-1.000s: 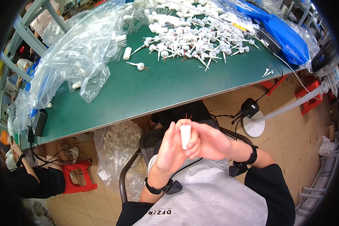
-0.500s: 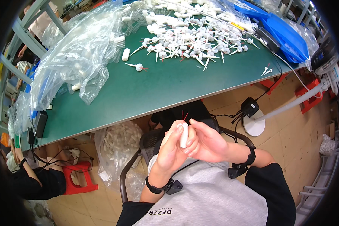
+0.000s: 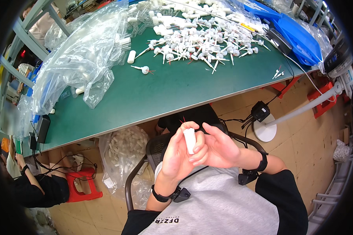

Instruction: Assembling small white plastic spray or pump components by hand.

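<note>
Held a short, smooth white plastic cylinder (image 3: 189, 142) in front of the chest, off the green tabletop (image 3: 153, 98) and just short of its near edge, at a slight leftward lean. Drew the left thumb off the cylinder's upper end within the last half second and tipped the thin red wires (image 3: 184, 120) above the fingers leftward; uncovered the top, apparently in a shift of grip rather than a release. Curled the fingers of the bare right hand (image 3: 223, 150) snugly against the cylinder and raised its thumb clear. Cupped the bare left hand (image 3: 175, 157) partly open along the opposite side; could not tell how firmly pressed. Bent both forearms inward from the lower corners. Showed one white round-headed, thin-stemmed part (image 3: 145, 70) alone beyond, near a second white cylinder (image 3: 131, 56), with a heap of similar parts (image 3: 196, 45) toward the tabletop's far edge, between a crumpled clear plastic bag (image 3: 76, 55) at left and a blue plastic tray (image 3: 300, 39) by the right edge.
</note>
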Tool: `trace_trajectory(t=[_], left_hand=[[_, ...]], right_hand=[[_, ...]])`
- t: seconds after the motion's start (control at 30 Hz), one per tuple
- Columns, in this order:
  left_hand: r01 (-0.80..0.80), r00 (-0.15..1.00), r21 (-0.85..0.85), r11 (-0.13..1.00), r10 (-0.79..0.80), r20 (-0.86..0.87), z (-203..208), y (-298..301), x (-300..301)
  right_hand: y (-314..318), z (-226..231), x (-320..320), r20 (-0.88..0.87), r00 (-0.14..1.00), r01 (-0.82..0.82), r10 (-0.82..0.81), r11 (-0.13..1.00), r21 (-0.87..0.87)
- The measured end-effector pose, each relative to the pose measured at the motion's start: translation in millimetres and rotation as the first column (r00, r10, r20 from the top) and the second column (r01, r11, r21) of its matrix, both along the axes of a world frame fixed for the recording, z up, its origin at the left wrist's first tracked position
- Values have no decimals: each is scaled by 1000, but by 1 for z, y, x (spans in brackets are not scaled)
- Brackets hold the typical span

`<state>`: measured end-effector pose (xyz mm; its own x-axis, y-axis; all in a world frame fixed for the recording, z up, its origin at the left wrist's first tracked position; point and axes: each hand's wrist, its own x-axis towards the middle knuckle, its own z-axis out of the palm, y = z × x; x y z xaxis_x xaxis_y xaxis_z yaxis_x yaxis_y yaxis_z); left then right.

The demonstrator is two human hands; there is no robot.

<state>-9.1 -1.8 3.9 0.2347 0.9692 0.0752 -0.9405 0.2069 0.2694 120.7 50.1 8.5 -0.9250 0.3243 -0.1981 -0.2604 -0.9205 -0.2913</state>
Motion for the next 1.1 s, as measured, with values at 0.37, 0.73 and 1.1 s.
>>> trace_trajectory(t=[0.37,0.73,1.1], left_hand=[[47,996,-44,998,-51,-79,-7,-5,-9],[26,999,-159,987,-19,49,-29,5,-31],[-770,294,-628,117,938,-185,-149,-24,-181]], right_hand=[[1,-14,-5,18,998,-70,68,988,139],[-1,-16,-13,103,994,17,-32,989,149],[8,-9,-14,350,934,-38,-71,954,296]])
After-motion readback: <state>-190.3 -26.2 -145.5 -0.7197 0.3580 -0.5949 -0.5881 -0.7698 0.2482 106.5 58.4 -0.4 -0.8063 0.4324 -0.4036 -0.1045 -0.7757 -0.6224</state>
